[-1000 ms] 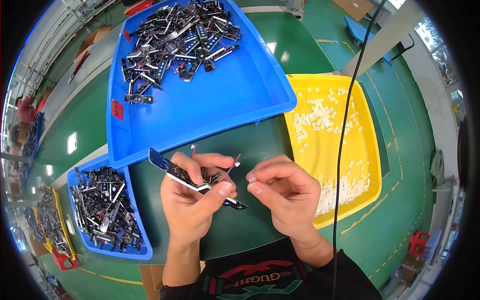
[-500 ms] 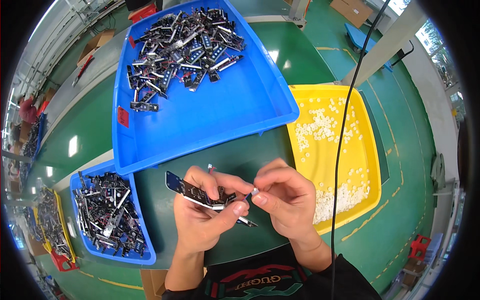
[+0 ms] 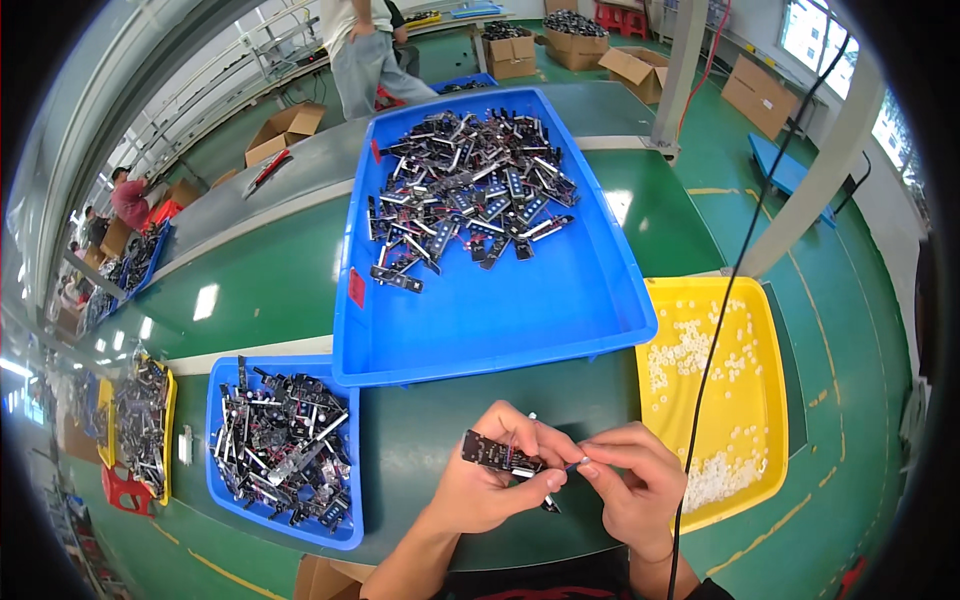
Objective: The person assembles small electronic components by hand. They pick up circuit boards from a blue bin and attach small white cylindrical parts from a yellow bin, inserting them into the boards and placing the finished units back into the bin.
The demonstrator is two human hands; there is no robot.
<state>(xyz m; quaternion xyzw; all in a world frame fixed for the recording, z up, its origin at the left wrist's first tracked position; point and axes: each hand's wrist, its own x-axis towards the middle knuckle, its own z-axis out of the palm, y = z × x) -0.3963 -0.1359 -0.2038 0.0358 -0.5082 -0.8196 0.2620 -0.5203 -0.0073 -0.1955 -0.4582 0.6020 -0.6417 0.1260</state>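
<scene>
My left hand (image 3: 478, 497) is closed around a small black circuit board assembly (image 3: 487, 450) with thin wires and a silver strip. Its thumb and forefinger point toward my right hand (image 3: 638, 492). That hand pinches a tiny white piece (image 3: 585, 461) at the tip of something thin and dark blue, which reaches across from the left fingers. Whether the white piece is around that tip or only against it, I cannot tell. Both hands are above the green table (image 3: 420, 440), between a small blue tray (image 3: 357, 500) and a yellow tray (image 3: 783, 440).
A big blue tray (image 3: 480, 335) beyond my hands carries a heap of similar boards; more fill the small one. Small white rings (image 3: 722, 480) lie in the yellow tray. A black cable (image 3: 712, 350) hangs in front of it. At the back stands a person (image 3: 365, 70).
My view has tilted up and turned left, so trays and hands appear lower and further right. Both hands keep their hold close together; the board has turned slightly.
</scene>
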